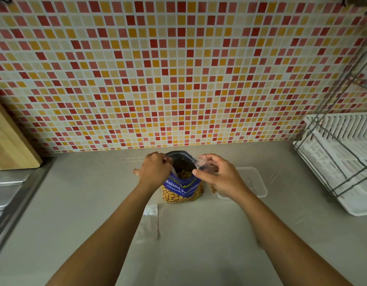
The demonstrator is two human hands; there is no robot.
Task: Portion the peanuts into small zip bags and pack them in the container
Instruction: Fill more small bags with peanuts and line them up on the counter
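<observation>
A blue bag of salted peanuts (182, 191) stands upright on the counter with its top open and peanuts showing inside. My left hand (154, 171) grips the bag's left rim. My right hand (217, 175) holds a small clear zip bag (202, 165) at the peanut bag's right rim, just above its mouth. To the right, partly behind my right hand, lies a clear plastic container (253, 182). A stack of empty clear zip bags (149, 221) lies flat on the counter in front of the peanut bag.
A white dish rack (347, 162) with a wire frame fills the right side. A wooden board (11, 141) leans at the left, above a steel sink edge (15, 201). A mosaic tile wall rises behind the counter.
</observation>
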